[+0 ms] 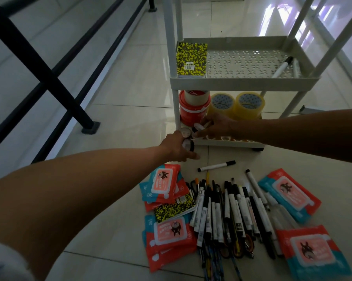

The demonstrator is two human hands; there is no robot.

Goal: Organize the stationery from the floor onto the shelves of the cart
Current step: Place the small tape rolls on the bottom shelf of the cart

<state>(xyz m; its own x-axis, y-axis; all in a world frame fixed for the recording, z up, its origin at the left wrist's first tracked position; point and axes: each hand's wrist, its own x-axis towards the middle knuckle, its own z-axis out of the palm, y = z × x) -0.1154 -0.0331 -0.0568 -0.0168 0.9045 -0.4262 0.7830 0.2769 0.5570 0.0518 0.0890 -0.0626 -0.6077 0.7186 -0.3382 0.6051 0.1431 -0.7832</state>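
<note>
A white cart (244, 80) stands on the tiled floor. My left hand (176, 148) grips small tape rolls (188, 144) at the front left corner of the bottom shelf. My right hand (215, 125) pinches another small roll (198, 127) just above that shelf, in front of a red tape stack (193, 110) and two yellow tape rolls (237, 105). The upper shelf holds a yellow-black notebook (192, 59) and a marker (282, 66). On the floor lie a heap of markers and pens (229, 211), a lone marker (216, 166) and wet-wipe packs (163, 185).
A black metal railing (49, 78) runs along the left, with a foot (91, 127) close to the cart. More wipe packs (311, 250) and a second notebook (174, 208) lie near the pens. Scissors (240, 246) are under the heap.
</note>
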